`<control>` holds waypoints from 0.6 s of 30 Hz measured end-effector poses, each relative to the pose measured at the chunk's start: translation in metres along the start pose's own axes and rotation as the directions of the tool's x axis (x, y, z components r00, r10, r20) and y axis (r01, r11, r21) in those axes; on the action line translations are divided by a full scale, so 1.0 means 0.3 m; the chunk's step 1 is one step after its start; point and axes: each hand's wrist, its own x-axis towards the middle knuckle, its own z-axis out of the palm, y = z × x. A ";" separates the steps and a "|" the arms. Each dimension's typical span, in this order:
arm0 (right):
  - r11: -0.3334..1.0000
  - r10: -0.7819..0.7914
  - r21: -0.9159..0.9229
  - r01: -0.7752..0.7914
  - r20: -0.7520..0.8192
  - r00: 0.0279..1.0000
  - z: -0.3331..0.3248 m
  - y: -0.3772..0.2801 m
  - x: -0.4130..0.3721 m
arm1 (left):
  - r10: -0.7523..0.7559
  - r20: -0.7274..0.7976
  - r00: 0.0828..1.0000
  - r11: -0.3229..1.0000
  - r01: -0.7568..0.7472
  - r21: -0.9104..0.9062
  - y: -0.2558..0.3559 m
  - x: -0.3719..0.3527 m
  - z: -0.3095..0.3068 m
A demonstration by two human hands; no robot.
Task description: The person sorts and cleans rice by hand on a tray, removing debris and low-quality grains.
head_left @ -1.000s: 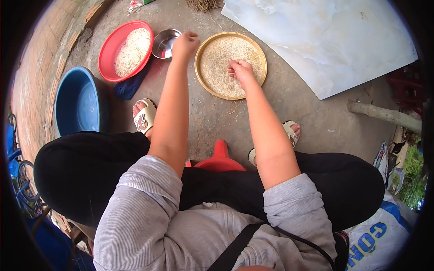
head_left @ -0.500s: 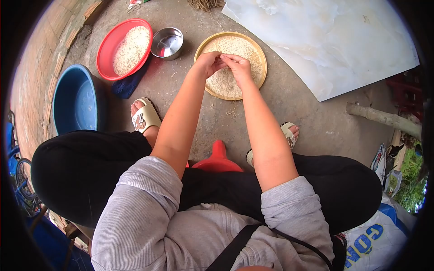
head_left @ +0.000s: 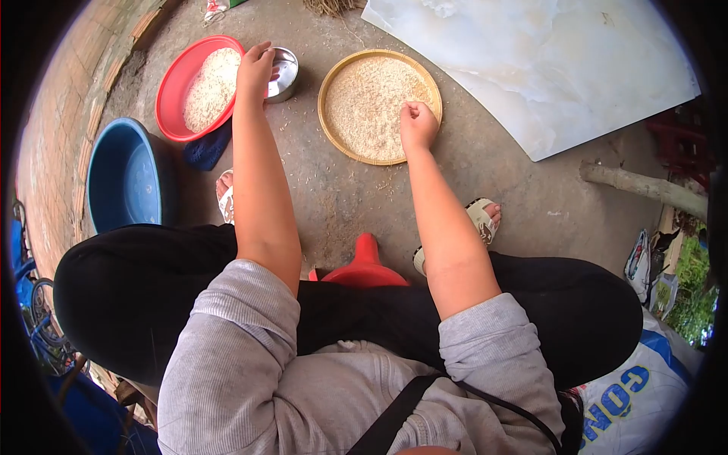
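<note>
A round woven tray (head_left: 324, 114) full of pale, rice-like grain (head_left: 368, 102) lies on the floor in front of me. Over its right part, my right hand (head_left: 418, 127) is closed with curled fingers; whatever they hold is hidden or too small to name. My left hand (head_left: 255, 73) is at the near left rim of a small steel bowl (head_left: 286, 85), its fingers loosely stretched over the bowl with nothing visible in them. Just left of that hand stands a red basin (head_left: 168, 114) with more pale grain (head_left: 214, 87) inside.
A blue tub (head_left: 136, 178) stands at the left, near a dark blue cloth (head_left: 206, 152). A large pale marbled sheet (head_left: 546, 68) covers the upper right. A wooden pole (head_left: 644, 188) juts in at right. Between my legs is a red plastic object (head_left: 365, 265); a printed sack (head_left: 629, 409) lies lower right.
My hands were together over the tray and have parted. The left has moved left to the steel bowl; the right has drawn slightly right and nearer, staying over the grain.
</note>
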 end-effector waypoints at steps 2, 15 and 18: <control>0.997 -0.004 -0.079 0.006 0.032 0.999 0.016 0.014 -0.022 | 0.222 -0.076 0.972 0.923 -0.185 0.338 -0.082 0.033 0.007; 0.988 -0.024 -0.151 0.040 0.112 0.993 0.046 0.012 -0.030 | 0.360 0.411 0.838 0.803 -0.502 0.321 -0.150 -0.254 0.470; 0.989 -0.046 -0.135 0.060 0.099 0.994 0.043 0.017 -0.028 | 0.357 0.424 0.833 0.778 -0.516 0.359 -0.203 -0.317 0.527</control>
